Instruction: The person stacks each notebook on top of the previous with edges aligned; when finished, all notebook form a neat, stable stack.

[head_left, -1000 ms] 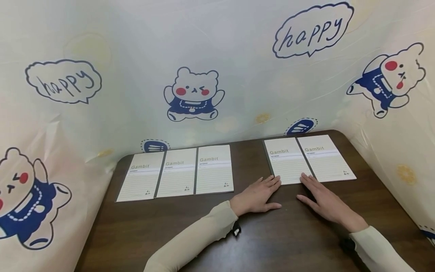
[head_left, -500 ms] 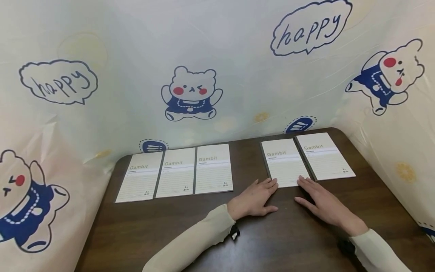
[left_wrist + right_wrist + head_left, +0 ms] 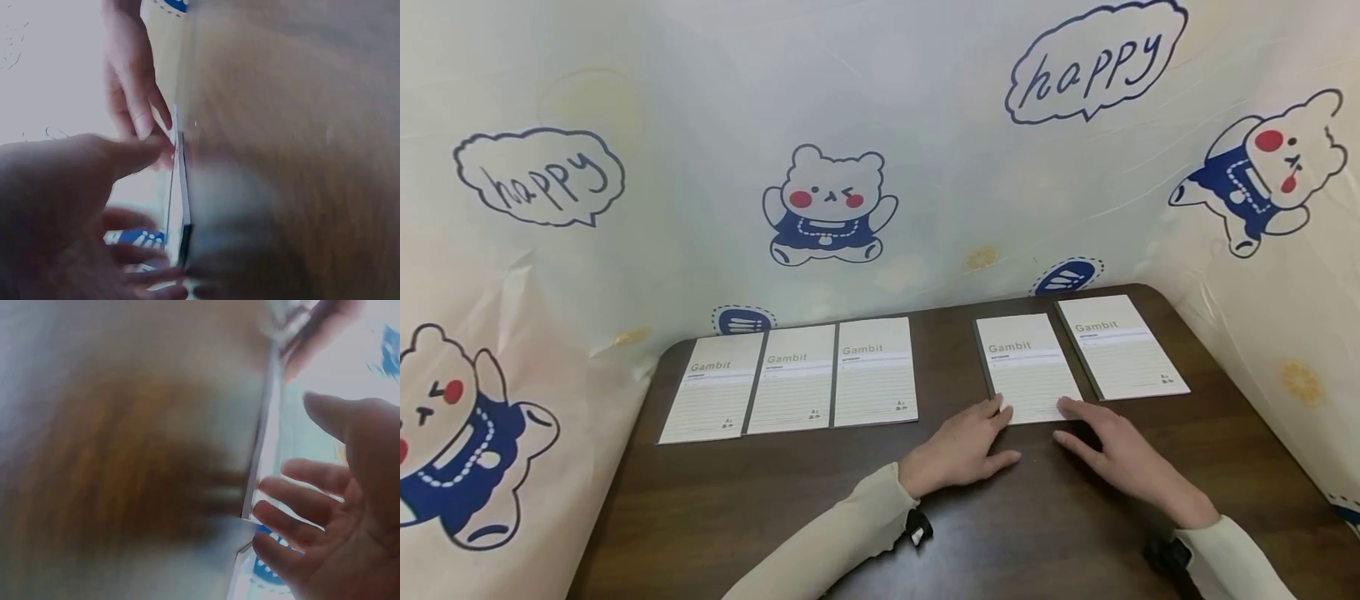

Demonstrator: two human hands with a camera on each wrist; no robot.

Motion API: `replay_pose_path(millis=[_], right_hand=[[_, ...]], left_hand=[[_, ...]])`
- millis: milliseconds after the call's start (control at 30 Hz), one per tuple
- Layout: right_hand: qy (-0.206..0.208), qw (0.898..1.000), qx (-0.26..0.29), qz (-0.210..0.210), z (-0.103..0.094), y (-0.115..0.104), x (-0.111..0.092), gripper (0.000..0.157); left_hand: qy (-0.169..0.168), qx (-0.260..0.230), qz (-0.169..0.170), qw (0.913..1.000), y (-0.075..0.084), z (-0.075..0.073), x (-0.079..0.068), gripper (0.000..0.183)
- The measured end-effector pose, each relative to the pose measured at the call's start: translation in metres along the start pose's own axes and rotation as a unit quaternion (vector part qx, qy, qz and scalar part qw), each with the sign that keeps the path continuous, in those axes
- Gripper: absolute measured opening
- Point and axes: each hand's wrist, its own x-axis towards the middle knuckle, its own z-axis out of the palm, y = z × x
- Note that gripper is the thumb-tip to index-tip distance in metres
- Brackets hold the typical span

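Note:
A cream notebook [image 3: 1030, 362] marked "Gambit", with a dark spine, lies flat on the brown table [image 3: 970, 542]. My left hand [image 3: 961, 446] touches its near left corner, and the fingertips of my right hand [image 3: 1127, 454] rest at its near right corner. Both thumbs point toward each other over the table, apart from the notebook. In the left wrist view, the notebook's thin edge [image 3: 182, 181] shows beyond the loosely extended fingers. The right wrist view shows the right fingers [image 3: 300, 503] spread and slightly bent beside the edge. Neither hand wraps around it.
A matching notebook [image 3: 1123, 346] lies to the right, separated by a narrow gap. On the left, three more, the left one [image 3: 709, 387], the middle one [image 3: 792, 379] and the right one [image 3: 876, 371], lie side by side. A printed curtain [image 3: 925, 167] surrounds the table's back and sides.
The notebook between my hands has slid toward me, out of line with the right one, and a gap has opened between them. Both hands have drawn back slightly with it.

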Motion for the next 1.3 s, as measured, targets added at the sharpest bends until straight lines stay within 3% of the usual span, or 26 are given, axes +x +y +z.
replay_pose_path(millis=[100, 267, 400, 567, 667, 733, 833, 900, 1000, 1200, 1300], right_hand=[[0.046, 0.998, 0.028, 0.026, -0.003, 0.004, 0.003, 0.053], [0.054, 0.988, 0.077, 0.121, -0.008, 0.009, 0.006, 0.054], [0.035, 0.978, 0.117, 0.170, -0.012, 0.010, 0.008, 0.056], [0.020, 0.960, 0.191, 0.201, -0.013, 0.006, 0.013, 0.057], [0.016, 0.936, 0.267, 0.229, -0.012, 0.003, 0.016, 0.060], [0.014, 0.911, 0.324, 0.255, -0.012, 0.002, 0.019, 0.062], [0.010, 0.878, 0.381, 0.290, -0.014, 0.004, 0.022, 0.065], [0.005, 0.862, 0.405, 0.305, -0.015, 0.006, 0.024, 0.066], [-0.005, 0.861, 0.407, 0.306, -0.012, 0.010, 0.024, 0.068], [-0.014, 0.907, 0.295, 0.301, -0.004, 0.014, 0.024, 0.062], [-0.016, 0.919, 0.262, 0.293, -0.003, 0.014, 0.023, 0.060]], left_hand=[[0.050, -0.110, -0.047, 0.9915, -0.001, 0.002, 0.003, 0.071], [0.115, -0.245, -0.103, 0.9574, -0.002, 0.002, 0.007, 0.067], [0.133, -0.282, -0.134, 0.9407, -0.003, 0.001, 0.009, 0.064], [0.141, -0.297, -0.141, 0.9338, -0.002, 0.000, 0.009, 0.060], [0.142, -0.308, -0.140, 0.9303, -0.002, -0.001, 0.009, 0.058], [0.146, -0.327, -0.144, 0.9225, -0.002, 0.000, 0.010, 0.059], [0.153, -0.378, -0.156, 0.8997, -0.002, -0.002, 0.011, 0.059], [0.160, -0.411, -0.166, 0.8820, -0.001, -0.003, 0.010, 0.060], [0.173, -0.442, -0.182, 0.8614, 0.001, -0.002, 0.010, 0.062], [0.205, -0.494, -0.203, 0.8205, 0.003, 0.002, 0.015, 0.071], [0.205, -0.519, -0.207, 0.8036, 0.003, 0.003, 0.015, 0.073]])
